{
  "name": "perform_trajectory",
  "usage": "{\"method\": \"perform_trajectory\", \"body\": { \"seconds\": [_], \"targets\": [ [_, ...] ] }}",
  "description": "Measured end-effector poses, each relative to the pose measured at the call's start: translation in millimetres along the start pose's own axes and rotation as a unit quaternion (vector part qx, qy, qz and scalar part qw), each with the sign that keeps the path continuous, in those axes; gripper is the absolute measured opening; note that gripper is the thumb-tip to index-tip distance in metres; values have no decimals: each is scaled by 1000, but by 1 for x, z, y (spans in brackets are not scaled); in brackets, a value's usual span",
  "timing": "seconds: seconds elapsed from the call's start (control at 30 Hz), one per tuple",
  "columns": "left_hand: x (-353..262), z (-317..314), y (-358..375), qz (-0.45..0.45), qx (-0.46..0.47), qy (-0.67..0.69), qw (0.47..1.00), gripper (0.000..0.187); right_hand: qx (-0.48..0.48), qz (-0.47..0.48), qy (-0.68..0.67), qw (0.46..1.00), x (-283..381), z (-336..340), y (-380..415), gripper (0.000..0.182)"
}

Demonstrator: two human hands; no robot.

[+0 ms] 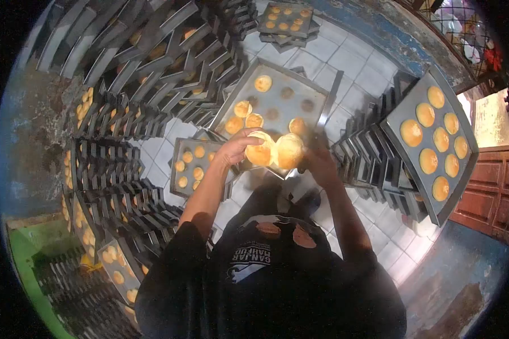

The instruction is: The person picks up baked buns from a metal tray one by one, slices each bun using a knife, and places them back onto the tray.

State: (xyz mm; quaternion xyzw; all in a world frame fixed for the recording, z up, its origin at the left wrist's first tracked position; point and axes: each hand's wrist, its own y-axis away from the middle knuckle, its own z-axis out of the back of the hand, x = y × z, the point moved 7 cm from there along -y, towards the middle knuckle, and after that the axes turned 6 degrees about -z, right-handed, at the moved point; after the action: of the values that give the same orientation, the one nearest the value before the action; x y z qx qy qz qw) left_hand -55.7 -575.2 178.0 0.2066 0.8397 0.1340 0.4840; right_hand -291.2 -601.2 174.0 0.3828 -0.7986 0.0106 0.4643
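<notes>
My left hand (236, 148) is closed on a golden round bun (258, 152), with the fingers over its upper left edge. In my right hand (318, 163), partly in shadow, is a second bun (289, 151), gripped at its right side. The two buns are side by side at the middle of the view, their inner edges close together and brightly lit. Just beyond them lies a metal baking tray (283, 73) with several buns (262, 83) on it and dark round marks on its bare surface.
Tall stacks of trays (110, 164) crowd the left side. To the right, a tilted tray of buns (435, 138) tops another stack. A smaller tray of buns (193, 164) is at left of my arms, and one more stack (285, 20) stands at the back on white tiles (356, 73).
</notes>
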Motion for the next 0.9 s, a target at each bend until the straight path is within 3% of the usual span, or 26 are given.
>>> {"method": "perform_trajectory", "body": {
  "seconds": [0.07, 0.17, 0.3, 0.37, 0.43, 0.5, 0.53, 0.63, 0.7, 0.73, 0.77, 0.83, 0.87, 0.9],
  "targets": [
    [1, 16, -2, -10, -32, 6, 999, 33, -42, -43, 90, 994, -13, 9, -17, 38],
    [13, 44, -8, -41, -73, 104, 991, 35, -103, -15, 142, 984, -34, 15, -40, 40],
    [14, 56, -15, -91, -110, 185, 972, 39, -163, 7, 120, 979, -10, -15, -45, 38],
    [8, 61, -17, -106, -132, 204, 964, 39, -189, 72, 15, 979, -9, -8, -56, 34],
    [-5, 65, -23, -136, -153, 222, 953, 40, -208, 121, 187, 953, 3, 12, -76, 32],
    [-11, 68, -40, -143, -149, 227, 952, 41, -196, 71, 42, 977, 17, 15, -89, 22],
    [-17, 68, -49, -161, -150, 245, 944, 40, -199, 98, 90, 971, 31, 16, -98, 22],
    [-22, 73, -84, -190, -157, 282, 927, 38, -224, 101, 11, 969, 40, 46, -121, 22],
    [-11, 90, -104, -224, -179, 348, 892, 36, -277, 62, 65, 956, 22, 99, -128, 20],
    [-8, 92, -109, -235, -187, 339, 892, 35, -342, 61, 150, 926, 22, 114, -123, 17],
    [6, 99, -113, -232, -187, 342, 891, 35, -401, 57, 232, 884, 19, 129, -117, 13],
    [40, 106, -123, -147, -157, 351, 911, 37, -402, 47, 256, 878, -2, 144, -97, 10],
    [44, 93, -104, -98, -225, 279, 929, 43, -373, 5, 291, 881, -8, 127, -77, 10],
    [59, 93, -95, -92, -225, 282, 928, 43, -345, -38, 325, 880, -21, 116, -52, 11]
  ]
}}
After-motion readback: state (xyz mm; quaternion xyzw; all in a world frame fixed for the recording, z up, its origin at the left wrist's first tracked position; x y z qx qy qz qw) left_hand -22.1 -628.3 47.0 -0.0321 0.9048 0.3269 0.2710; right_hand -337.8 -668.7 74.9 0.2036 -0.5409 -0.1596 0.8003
